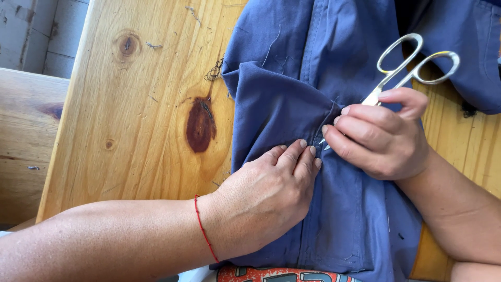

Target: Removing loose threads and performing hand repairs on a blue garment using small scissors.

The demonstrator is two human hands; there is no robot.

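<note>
Seam work on blue garment [292, 94], wooden table [130, 130].
Left hand [266, 196] flat, fingers pressing cloth; right hand [381, 138] clenched round small silver scissors [412, 65].

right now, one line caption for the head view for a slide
Left hand pins blue garment while right hand works small scissors at its seam.

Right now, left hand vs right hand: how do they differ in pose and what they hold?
The left hand lies flat, palm down, pressing the blue garment with nothing in its grip; the right hand is curled around small silver scissors. The left wrist wears a thin red string; the right wrist shows none. The left fingers point up the seam; the right ones fold inward. Both meet at the same seam.
</note>
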